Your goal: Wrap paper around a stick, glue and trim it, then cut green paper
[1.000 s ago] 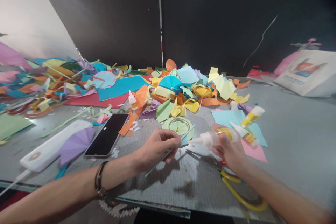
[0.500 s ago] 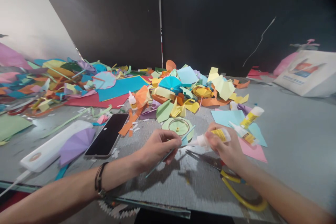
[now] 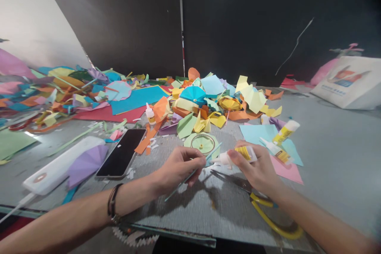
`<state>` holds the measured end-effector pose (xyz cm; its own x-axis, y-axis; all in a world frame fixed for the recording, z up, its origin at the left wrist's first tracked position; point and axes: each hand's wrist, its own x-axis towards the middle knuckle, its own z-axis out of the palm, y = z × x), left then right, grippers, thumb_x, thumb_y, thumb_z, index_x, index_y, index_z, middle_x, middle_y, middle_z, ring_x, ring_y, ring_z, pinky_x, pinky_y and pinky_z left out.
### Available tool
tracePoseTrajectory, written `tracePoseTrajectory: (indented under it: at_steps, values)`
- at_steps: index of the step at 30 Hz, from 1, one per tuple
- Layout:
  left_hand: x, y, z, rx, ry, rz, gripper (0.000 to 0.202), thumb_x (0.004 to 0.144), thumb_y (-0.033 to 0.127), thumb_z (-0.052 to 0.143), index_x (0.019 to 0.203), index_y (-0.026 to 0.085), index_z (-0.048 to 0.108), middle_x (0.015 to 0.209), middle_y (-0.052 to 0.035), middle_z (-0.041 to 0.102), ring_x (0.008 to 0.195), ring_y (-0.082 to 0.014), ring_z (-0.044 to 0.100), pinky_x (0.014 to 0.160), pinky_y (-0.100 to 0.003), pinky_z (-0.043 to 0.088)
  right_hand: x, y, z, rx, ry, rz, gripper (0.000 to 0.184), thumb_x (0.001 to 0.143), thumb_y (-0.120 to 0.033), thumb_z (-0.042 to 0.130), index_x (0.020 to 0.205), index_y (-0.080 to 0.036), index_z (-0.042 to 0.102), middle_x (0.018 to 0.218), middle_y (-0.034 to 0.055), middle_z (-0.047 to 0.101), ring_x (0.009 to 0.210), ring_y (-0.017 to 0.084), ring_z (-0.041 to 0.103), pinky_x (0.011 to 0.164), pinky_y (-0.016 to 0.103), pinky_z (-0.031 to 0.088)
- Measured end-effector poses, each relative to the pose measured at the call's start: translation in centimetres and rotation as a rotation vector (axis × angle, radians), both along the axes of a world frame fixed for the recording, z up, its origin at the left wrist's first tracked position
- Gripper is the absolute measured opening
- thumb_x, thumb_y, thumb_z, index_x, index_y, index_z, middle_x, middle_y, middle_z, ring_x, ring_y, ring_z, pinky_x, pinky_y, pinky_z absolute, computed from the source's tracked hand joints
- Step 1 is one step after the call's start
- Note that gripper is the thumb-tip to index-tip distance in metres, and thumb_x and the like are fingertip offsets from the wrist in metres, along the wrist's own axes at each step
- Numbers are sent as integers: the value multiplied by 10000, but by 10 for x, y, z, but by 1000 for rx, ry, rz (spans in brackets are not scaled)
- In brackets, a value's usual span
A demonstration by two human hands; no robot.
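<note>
Between the closed fingers of my left hand (image 3: 185, 166) runs a thin light-blue paper stick (image 3: 213, 150), slanting up to the right. My right hand (image 3: 255, 166) grips a white glue bottle (image 3: 246, 154) with a yellow label; its nozzle points left, close to the stick, though I cannot tell whether they touch. Just beyond lies a round pale-green pleated paper (image 3: 216, 139) with a ring (image 3: 193, 138) on top. Scissors with yellow handles (image 3: 278, 228) lie on the table, partly hidden under my right hand and forearm.
A black-screened phone (image 3: 122, 154), a white power strip (image 3: 56, 168) and a purple paper fan (image 3: 86, 164) lie to the left. Glue bottles (image 3: 285, 131) rest on blue paper at right. A heap of coloured paper (image 3: 190, 97) spans the back; a white bag (image 3: 349, 83) stands far right.
My right hand has brought the glue bottle slightly left, its nozzle now nearer the stick. My left hand and the stick have stayed in place.
</note>
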<state>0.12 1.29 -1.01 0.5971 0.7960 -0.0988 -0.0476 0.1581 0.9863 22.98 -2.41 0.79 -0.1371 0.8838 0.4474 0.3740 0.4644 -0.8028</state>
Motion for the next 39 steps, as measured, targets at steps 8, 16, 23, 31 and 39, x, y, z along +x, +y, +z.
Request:
tracePoseTrajectory:
  at_steps: [8, 16, 23, 31, 39]
  values:
    - [0, -1, -1, 8, 10, 5, 258, 849, 361, 704, 720, 151, 631, 460, 46, 531, 367, -64, 447, 395, -177, 307, 2, -4, 2, 4, -19, 25, 494, 1021, -434, 596, 627, -220, 387, 598, -55, 347, 530, 106, 310, 485, 278, 237]
    - [-1, 1, -1, 0, -1, 12, 249, 845, 359, 699, 717, 159, 626, 463, 46, 535, 369, -63, 458, 394, -172, 307, 1, -2, 4, 12, -26, 23, 498, 1027, -431, 583, 629, -224, 366, 593, -57, 344, 528, 109, 308, 489, 281, 239]
    - [-2, 0, 1, -15, -5, 24, 234, 832, 352, 705, 716, 163, 629, 460, 45, 537, 365, -64, 452, 386, -172, 299, 0, -1, 5, 17, -36, 24, 500, 1023, -435, 583, 622, -224, 371, 595, -53, 351, 529, 111, 318, 491, 282, 249]
    - [-1, -1, 4, -16, 6, 27, 239, 816, 360, 708, 708, 165, 623, 452, 47, 528, 364, -67, 445, 390, -178, 294, 2, -3, 4, 8, -34, 21, 505, 1018, -442, 583, 619, -225, 363, 589, -50, 349, 521, 111, 317, 484, 284, 246]
    - [-1, -1, 3, -15, 5, 29, 237, 828, 358, 700, 715, 165, 624, 458, 43, 531, 376, -68, 448, 407, -181, 286, 0, -3, 6, -13, -35, 21, 506, 1012, -458, 591, 617, -225, 376, 580, -44, 360, 520, 117, 319, 491, 289, 247]
